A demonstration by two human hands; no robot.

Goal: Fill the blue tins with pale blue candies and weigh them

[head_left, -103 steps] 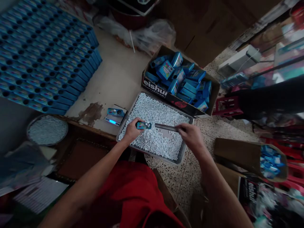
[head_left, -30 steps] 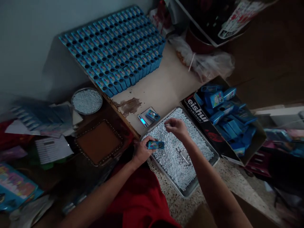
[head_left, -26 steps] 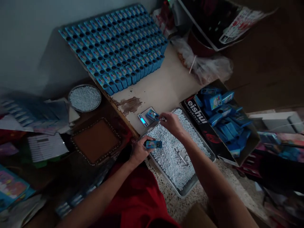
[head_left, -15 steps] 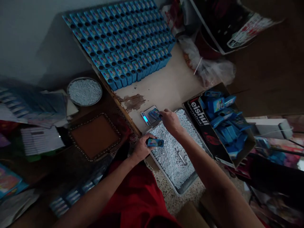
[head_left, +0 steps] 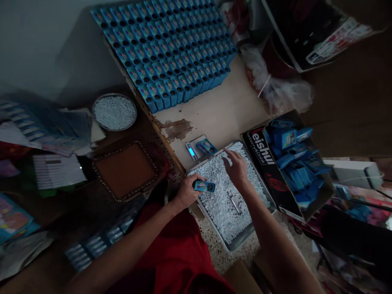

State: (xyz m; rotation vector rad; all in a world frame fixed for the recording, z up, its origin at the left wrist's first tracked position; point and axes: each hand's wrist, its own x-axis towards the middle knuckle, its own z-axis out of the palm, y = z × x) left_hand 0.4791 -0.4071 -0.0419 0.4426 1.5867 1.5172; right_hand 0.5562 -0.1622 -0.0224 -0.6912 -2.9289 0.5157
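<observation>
My left hand grips a small blue printed box with a dark round hole at one end, over the near left edge of the tray. My right hand is above the tray with its fingers apart and nothing in them. Beneath both is a metal tray full of small pale pellets, with a shiny metal scoop-like tool lying on them. Just beyond the tray a small digital scale with a lit blue display carries another blue box.
Rows of upright blue boxes fill the far part of the table. An open black carton of loose blue boxes stands right of the tray. A round bowl of pellets sits left, near a brown bead-edged square. Plastic bags lie far right.
My right hand has let go of the blue box on the scale and drawn back to the right over the tray, its fingers spreading. My left hand still holds its box.
</observation>
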